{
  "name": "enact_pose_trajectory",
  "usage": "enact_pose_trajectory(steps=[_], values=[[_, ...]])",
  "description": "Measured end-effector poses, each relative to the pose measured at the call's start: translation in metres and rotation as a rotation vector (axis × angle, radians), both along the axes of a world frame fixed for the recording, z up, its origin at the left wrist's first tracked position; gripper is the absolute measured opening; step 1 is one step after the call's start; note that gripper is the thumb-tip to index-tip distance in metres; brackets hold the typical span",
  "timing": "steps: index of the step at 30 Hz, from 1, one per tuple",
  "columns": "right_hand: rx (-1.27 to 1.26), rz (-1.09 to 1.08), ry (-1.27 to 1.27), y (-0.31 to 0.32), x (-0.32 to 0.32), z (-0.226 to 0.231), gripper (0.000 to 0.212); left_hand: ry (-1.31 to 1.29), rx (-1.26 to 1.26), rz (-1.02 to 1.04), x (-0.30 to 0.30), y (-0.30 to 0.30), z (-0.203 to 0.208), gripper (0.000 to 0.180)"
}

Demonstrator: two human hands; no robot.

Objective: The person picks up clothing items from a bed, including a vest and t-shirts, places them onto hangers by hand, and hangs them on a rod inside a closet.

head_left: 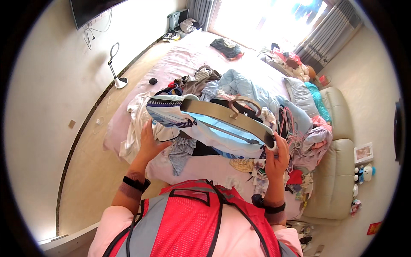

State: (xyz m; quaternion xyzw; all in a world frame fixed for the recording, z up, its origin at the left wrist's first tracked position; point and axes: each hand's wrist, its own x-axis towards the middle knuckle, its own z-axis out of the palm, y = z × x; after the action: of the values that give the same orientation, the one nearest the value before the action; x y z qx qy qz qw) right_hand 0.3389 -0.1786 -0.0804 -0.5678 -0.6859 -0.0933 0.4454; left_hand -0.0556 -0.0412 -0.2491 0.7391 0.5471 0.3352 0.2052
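Above the bed (195, 168), your right grip (278, 157) clamps the shirt (209, 138) on its hanger (220, 110); your left grip (150, 143) stands apart.

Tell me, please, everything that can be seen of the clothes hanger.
The hanger is broad, curved and gold-brown, smooth like plastic, with a hook of similar colour at its middle. A thin grey bar spans below. It sits within the opening of a white-and-blue garment, above the cluttered bed, slanting down toward picture right. The right hand is at that end; whether it touches the hanger is unclear.
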Motion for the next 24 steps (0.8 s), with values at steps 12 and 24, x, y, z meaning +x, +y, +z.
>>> enact_pose_trajectory(steps=[12, 24], values=[[0.058, 0.021, 0.233, -0.016, -0.001, 0.012, 0.037, -0.240, 0.147, -0.110, 0.034, 0.039, -0.022, 0.052], [0.011, -0.110, 0.278, 0.001, -0.010, 0.019, 0.035, -0.278, 0.045, -0.019, 0.029, 0.041, -0.023, 0.050]])
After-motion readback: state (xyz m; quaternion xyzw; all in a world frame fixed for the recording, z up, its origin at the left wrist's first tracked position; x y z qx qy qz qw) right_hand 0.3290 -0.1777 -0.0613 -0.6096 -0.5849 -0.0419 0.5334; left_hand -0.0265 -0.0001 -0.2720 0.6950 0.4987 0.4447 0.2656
